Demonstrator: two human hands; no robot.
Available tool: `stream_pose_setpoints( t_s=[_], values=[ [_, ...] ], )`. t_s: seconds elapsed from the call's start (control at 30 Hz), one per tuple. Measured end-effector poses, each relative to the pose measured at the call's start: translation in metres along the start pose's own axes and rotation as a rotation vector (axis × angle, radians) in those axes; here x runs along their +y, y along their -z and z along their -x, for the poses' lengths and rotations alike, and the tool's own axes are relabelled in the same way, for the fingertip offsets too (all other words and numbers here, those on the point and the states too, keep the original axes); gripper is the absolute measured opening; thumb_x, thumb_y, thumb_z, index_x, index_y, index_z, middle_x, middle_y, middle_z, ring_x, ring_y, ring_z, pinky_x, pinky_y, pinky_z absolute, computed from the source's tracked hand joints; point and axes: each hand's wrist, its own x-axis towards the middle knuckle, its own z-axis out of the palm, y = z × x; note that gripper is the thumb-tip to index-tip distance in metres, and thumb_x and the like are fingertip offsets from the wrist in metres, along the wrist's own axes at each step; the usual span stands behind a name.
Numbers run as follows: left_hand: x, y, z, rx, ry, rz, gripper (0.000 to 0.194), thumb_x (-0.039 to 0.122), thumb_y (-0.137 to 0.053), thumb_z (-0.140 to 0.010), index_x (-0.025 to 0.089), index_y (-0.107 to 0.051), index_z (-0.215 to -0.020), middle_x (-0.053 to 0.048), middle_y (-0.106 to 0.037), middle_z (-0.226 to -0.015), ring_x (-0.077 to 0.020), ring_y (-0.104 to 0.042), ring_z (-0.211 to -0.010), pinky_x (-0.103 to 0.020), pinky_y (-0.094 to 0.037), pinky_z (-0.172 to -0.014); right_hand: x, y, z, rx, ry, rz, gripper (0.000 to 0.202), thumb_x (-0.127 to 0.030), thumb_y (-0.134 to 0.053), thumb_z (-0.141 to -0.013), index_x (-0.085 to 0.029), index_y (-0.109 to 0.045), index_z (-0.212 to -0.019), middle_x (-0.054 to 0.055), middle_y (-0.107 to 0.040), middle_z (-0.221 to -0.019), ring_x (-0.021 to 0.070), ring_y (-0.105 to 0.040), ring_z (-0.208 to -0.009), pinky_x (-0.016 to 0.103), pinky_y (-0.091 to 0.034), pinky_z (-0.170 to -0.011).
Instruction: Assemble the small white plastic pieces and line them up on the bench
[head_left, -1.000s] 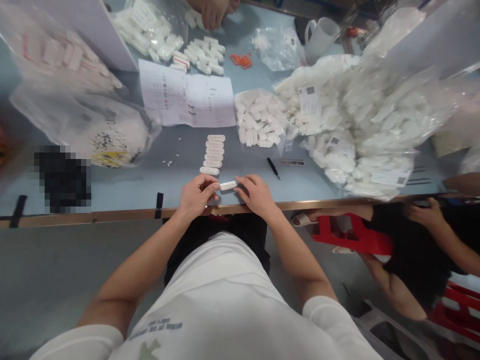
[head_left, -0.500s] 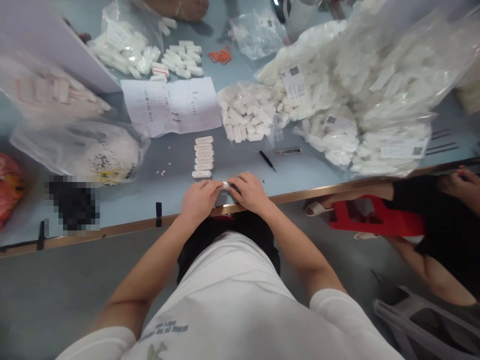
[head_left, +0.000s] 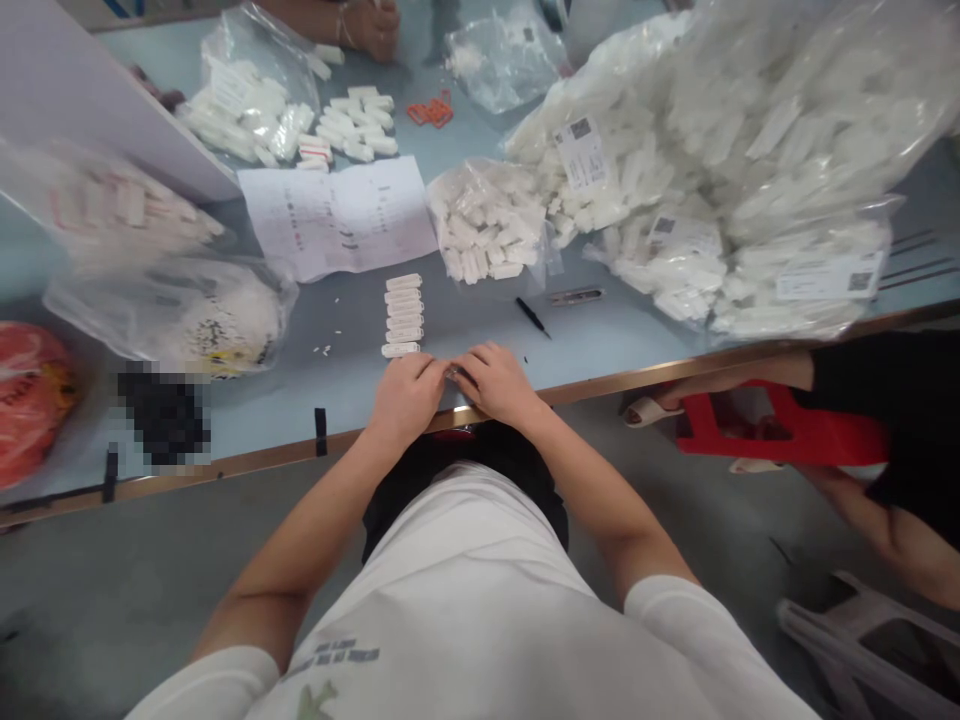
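At the table's front edge, my left hand [head_left: 409,398] and my right hand [head_left: 495,382] meet, fingers closed and fingertips nearly touching. Pinched between them is a small whitish piece [head_left: 452,371], mostly covered by the fingers; its exact kind cannot be made out. Just behind my left hand lies a neat column of several white plastic pieces [head_left: 403,317] with small markings. Right of it rest a black pen-like tool [head_left: 533,317] and metal tweezers [head_left: 576,296].
Behind stand a printed sheet [head_left: 337,215], an open bag of white pieces [head_left: 491,220] and large bags of white parts [head_left: 660,130]. Orange bits [head_left: 430,108] lie farther back. Another person's hand [head_left: 371,28] is at the far side; someone sits on a red stool [head_left: 810,430] at right.
My left hand has closed in toward my right, and the white piece between the fingertips is now more hidden. Across the table, the other person's hand shows more fully. The view has shifted slightly.
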Motion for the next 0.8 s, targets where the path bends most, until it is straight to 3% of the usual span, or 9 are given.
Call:
stream_pose_setpoints(
  t_s=[0.4, 0.8],
  values=[
    [-0.006, 0.005, 0.003, -0.026, -0.016, 0.029, 0.028, 0.021, -0.048, -0.096, 0.023, -0.075, -0.104, -0.008, -0.073, -0.096, -0.0205, -0.062, -0.083, -0.036, -0.045, -0.077, -0.001, 0.0, 0.0, -0.005, -0.009, 0.002, 0.027, -0.034, -0.048, -0.101, -0.018, -0.068, -0.11, 0.011, -0.067, -0.098, 0.0243, -0.052, -0.092, 0.037, -0.038, -0.081],
    [0.004, 0.005, 0.0, 0.103, -0.168, -0.216, 0.022, 0.019, -0.049, -0.096, 0.017, -0.07, -0.091, -0.009, -0.07, -0.084, -0.0223, -0.059, -0.08, -0.037, -0.039, -0.072, 0.001, -0.002, 0.0, 0.011, 0.009, 0.02, 0.03, -0.034, -0.044, -0.102, -0.017, -0.067, -0.11, 0.01, -0.067, -0.098, 0.0245, -0.052, -0.092, 0.037, -0.038, -0.082]
  ],
)
